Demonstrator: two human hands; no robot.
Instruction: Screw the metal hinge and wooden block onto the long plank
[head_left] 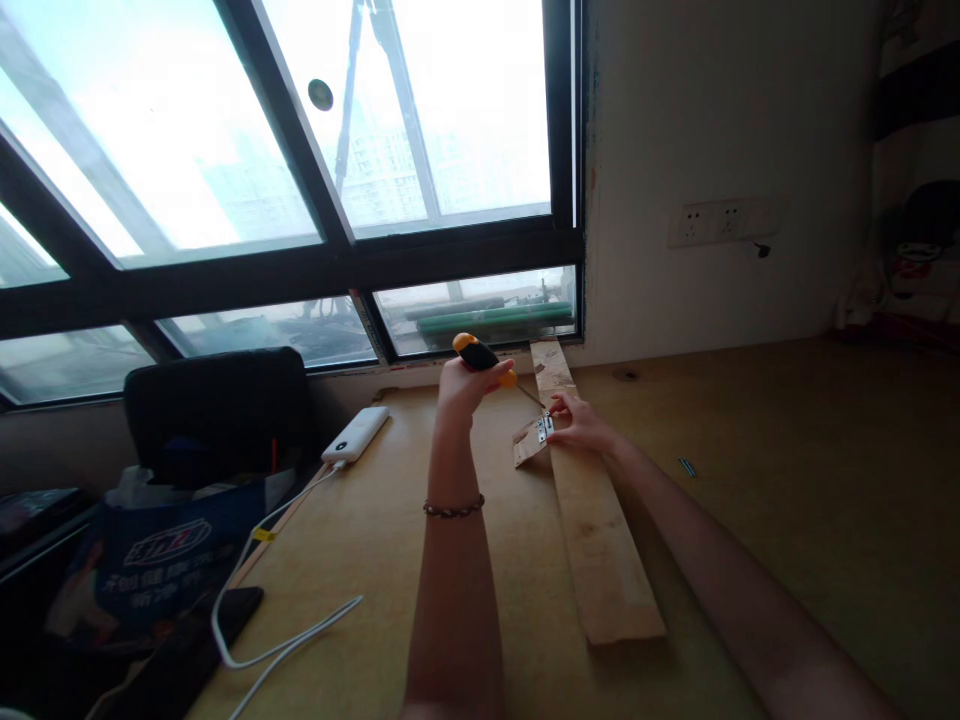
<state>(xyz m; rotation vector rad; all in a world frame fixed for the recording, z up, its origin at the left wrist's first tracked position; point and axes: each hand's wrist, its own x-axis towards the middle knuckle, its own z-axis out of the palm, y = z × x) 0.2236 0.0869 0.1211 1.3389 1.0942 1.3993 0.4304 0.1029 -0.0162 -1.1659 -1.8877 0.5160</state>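
My left hand (469, 388) is wrapped around the yellow and black handle of a screwdriver (480, 354). The shaft slants down to the right, its tip at a small metal hinge (544, 429). The hinge lies across a long wooden board (600, 540) and a small wooden piece (529, 447) that sticks out to the board's left, tilted. My right hand (581, 424) is closed at the hinge, thumb and fingers gripping by its right edge near the screwdriver tip. Whether a screw sits under the tip is too small to tell.
A white power bank (356, 434) with a white cable (289, 640) lies on the left of the wooden table (750, 430). A small dark-green piece (687, 467) is right of my right forearm. A black chair (221, 410) and blue bag (172, 550) stand left; windows are behind.
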